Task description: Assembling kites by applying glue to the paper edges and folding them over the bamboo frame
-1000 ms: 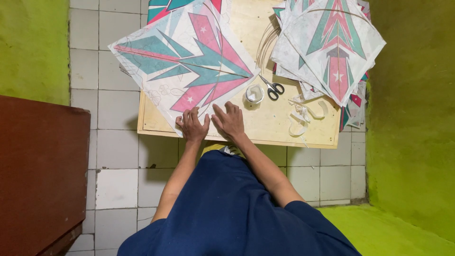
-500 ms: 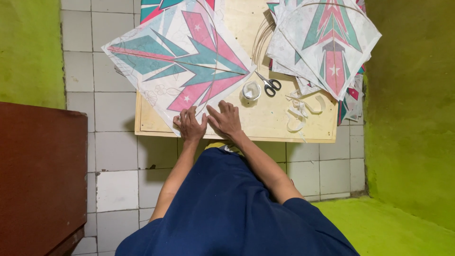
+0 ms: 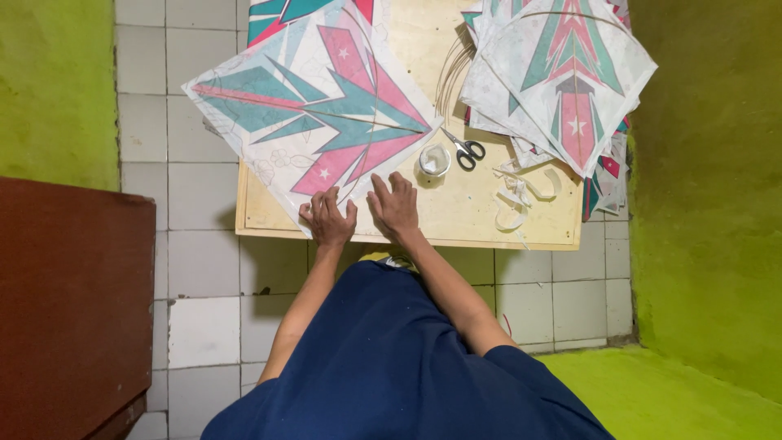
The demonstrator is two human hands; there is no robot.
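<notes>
Both hands lay flat, fingers spread, gripping nothing — left hand and right hand pressed on the near corner of a paper kite over the wooden board; scissors and tape roll just beside.

A dark blue short-sleeved shirt is worn, plain and loose, its sleeves ended above the elbows. Both forearms are left bare, and nothing is worn on the left hand or right hand.
</notes>
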